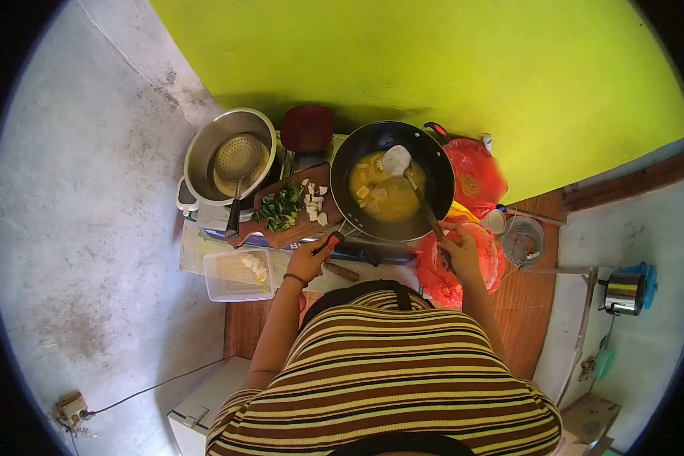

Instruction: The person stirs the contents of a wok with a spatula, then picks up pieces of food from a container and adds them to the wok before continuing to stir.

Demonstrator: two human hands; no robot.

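Observation:
A black wok [346, 178] sits on the stove with yellowish liquid and pale chunks [387, 199] inside. My left hand [307, 262] is closed on the wok's black and red handle [331, 240]. In my right hand [461, 254] is the dark handle of a spatula [396, 160], whose pale blade rests in the wok. Left of the wok, a wooden cutting board [305, 229] holds chopped green leaves [280, 207] and white pieces [314, 201]. A knife-like wooden handle [341, 271] lies just right of my left hand.
A metal pot [198, 163] with a skimmer [238, 156] stands at the left, above a clear plastic container [239, 277]. Behind the board is a dark red container [307, 128]. Red plastic bags [475, 171] and a cup [494, 221] are right of the wok.

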